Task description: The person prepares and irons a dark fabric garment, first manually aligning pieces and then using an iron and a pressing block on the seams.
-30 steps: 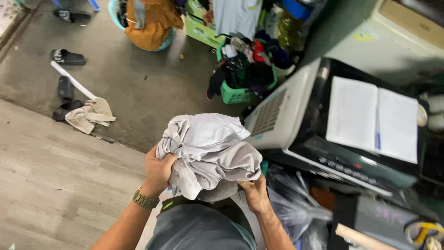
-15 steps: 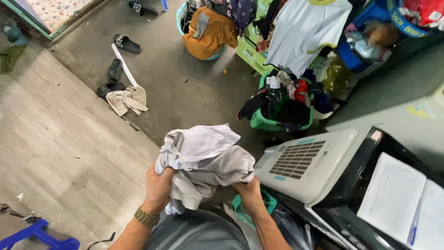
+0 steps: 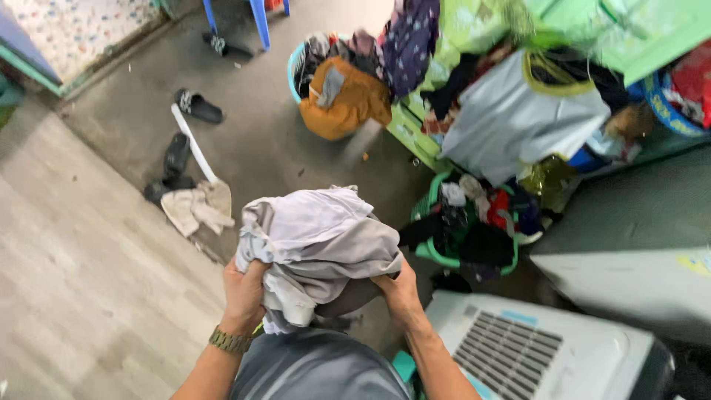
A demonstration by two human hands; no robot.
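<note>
A bundle of grey and white clothes is held up in front of my chest. My left hand, with a metal watch at the wrist, grips the bundle's left underside. On the other side my right hand clutches its lower right edge. Both hands are partly hidden by the cloth.
A green basket of mixed clothes stands just beyond the bundle. A basket with an orange garment sits farther back. Black sandals and a beige rag lie on the floor at left. A white vented appliance is at lower right.
The view has swung up and toward the back of the room, so the laundry piles fill more of the frame. The bundle stays held in both hands.
</note>
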